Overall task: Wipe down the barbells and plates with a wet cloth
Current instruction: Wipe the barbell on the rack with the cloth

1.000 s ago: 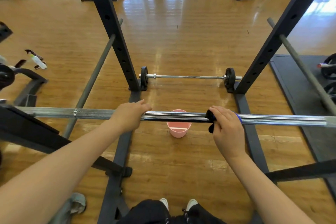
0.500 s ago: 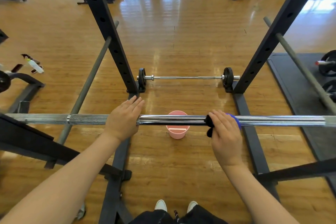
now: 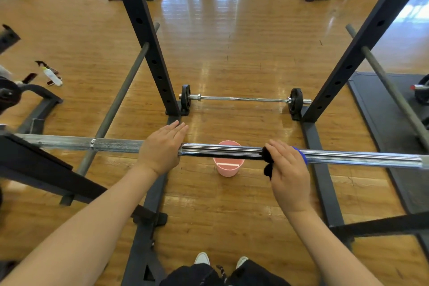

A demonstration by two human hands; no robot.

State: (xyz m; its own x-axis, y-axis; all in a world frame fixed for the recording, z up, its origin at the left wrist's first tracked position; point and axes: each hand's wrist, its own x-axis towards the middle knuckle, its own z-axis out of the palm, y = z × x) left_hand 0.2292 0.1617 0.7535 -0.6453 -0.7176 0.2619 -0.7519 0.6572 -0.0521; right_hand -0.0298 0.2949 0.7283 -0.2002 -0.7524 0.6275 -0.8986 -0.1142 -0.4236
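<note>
A person's right hand pinches a dark cloth around a racked barbell, fingers curled; the left hand rests flat on it. A second barbell with plates lies on the floor beyond, seemingly unwiped, so much of the job remains.

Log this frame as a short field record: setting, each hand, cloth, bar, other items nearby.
setting: gym floor, inside a black rack
left hand: laid flat on the racked barbell, fingers straight
right hand: wraps the cloth round the bar
cloth: dark, with a blue edge, bunched against the bar
racked barbell: horizontal, chrome, knurled to the left
pink bucket: on the floor under the bar
second barbell: on the floor beyond, one small plate per end
spray bottle: lying on the floor, far left
</note>
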